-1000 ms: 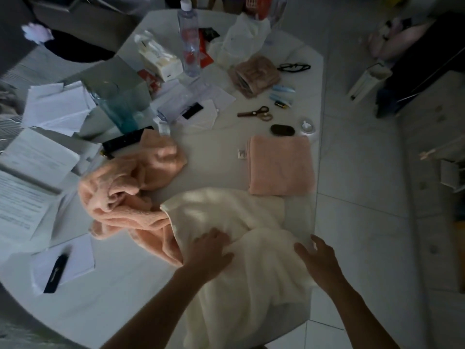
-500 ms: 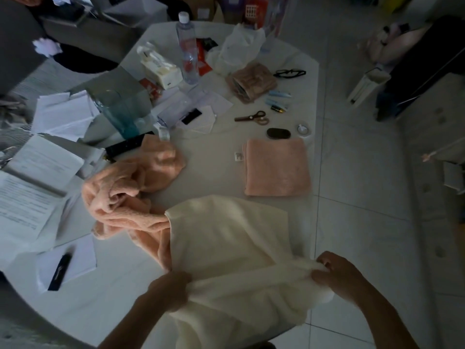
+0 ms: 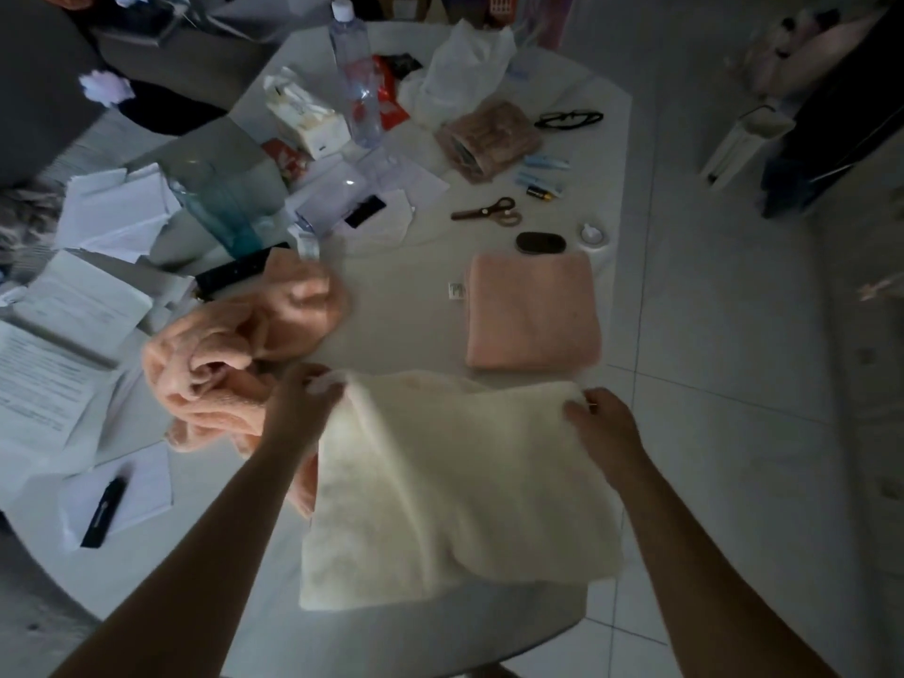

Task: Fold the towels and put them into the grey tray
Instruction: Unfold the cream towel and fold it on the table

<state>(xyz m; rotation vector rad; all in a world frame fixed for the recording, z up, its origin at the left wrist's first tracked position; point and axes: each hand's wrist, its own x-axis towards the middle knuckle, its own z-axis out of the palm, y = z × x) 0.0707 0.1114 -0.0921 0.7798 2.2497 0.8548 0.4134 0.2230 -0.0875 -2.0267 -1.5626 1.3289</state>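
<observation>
In the head view, the left hand point(image 3: 303, 403) and right hand point(image 3: 599, 418) are each pinching a far corner of the cream towel point(image 3: 455, 491), which is lying at lower centre on the white table point(image 3: 391, 305). A folded pink towel point(image 3: 531, 310) is sitting just beyond it, and a crumpled pink towel point(image 3: 235, 354) is lying at centre left
</observation>
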